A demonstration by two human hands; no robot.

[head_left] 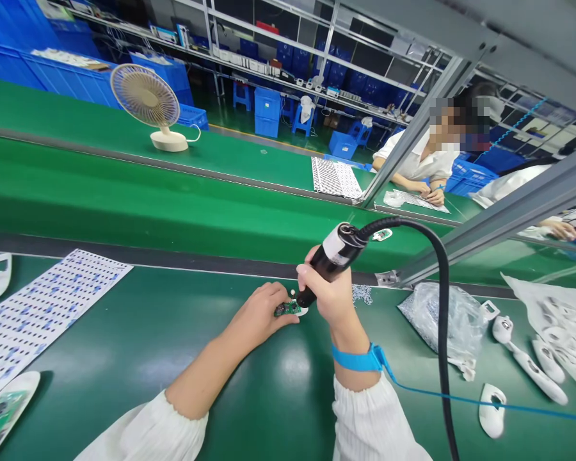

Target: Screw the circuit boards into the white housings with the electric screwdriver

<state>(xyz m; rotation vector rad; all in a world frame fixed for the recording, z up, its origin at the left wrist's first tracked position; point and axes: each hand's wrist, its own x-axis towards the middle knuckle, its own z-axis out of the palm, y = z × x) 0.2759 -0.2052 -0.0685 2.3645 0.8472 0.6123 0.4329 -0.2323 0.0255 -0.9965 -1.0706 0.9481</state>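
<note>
My right hand [329,291] is wrapped round a black electric screwdriver [333,256], held tilted with its tip down at a small green circuit board [288,308]. The board sits in a white plastic shell [302,312] on the green bench. My left hand [262,312] grips the board and shell from the left, fingers along the far edge and thumb on the near side. The screwdriver's tip and the exact spot it touches are hidden. A small pile of screws [362,294] lies just right of my right hand.
The screwdriver's thick black cable [442,288] arcs down the right side. A blue wrist-strap cord [465,402] runs right. White shells [492,410] and a plastic bag [448,314] lie right; a dotted sheet [43,307] lies left. Across the conveyor [173,211] a person [420,153] works.
</note>
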